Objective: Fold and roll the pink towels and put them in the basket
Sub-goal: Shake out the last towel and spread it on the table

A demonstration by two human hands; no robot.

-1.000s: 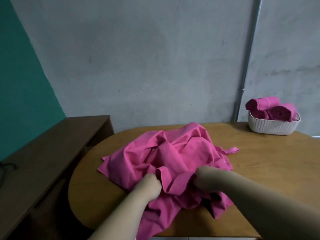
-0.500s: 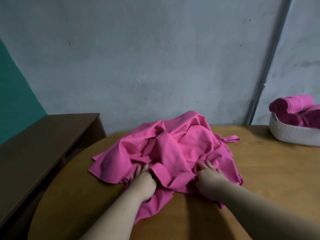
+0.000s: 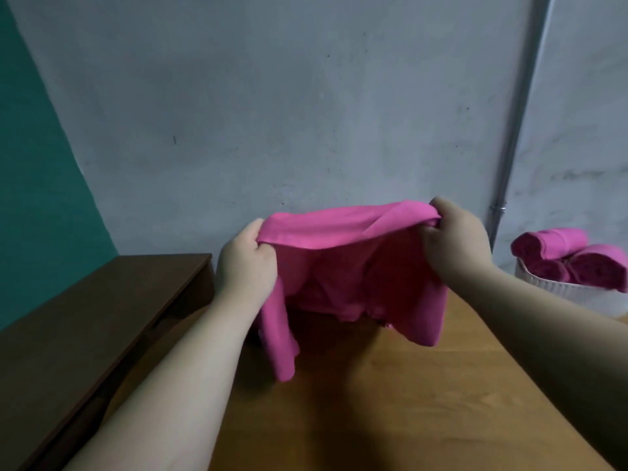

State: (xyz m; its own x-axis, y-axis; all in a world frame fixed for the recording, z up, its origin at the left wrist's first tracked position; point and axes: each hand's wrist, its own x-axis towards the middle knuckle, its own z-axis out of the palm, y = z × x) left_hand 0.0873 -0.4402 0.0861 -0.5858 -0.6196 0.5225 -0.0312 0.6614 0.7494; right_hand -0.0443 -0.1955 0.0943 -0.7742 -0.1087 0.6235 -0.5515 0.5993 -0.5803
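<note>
A pink towel (image 3: 343, 266) hangs lifted above the wooden table (image 3: 390, 402), its lower folds drooping to the tabletop. My left hand (image 3: 246, 263) grips its upper edge on the left. My right hand (image 3: 453, 239) pinches the same edge on the right, so the cloth stretches between both hands. At the far right stands a white basket (image 3: 571, 294) holding rolled pink towels (image 3: 574, 258). The towel hides whatever lies on the table behind it.
A dark brown cabinet (image 3: 85, 334) adjoins the table on the left. A grey wall with a vertical pipe (image 3: 513, 137) rises behind the table. The basket is partly cut off by the right edge of view.
Both hands have gone from pressing into the crumpled pile on the table to gripping a towel edge and raising it. The view has shifted closer and left, pushing the basket to the edge.
</note>
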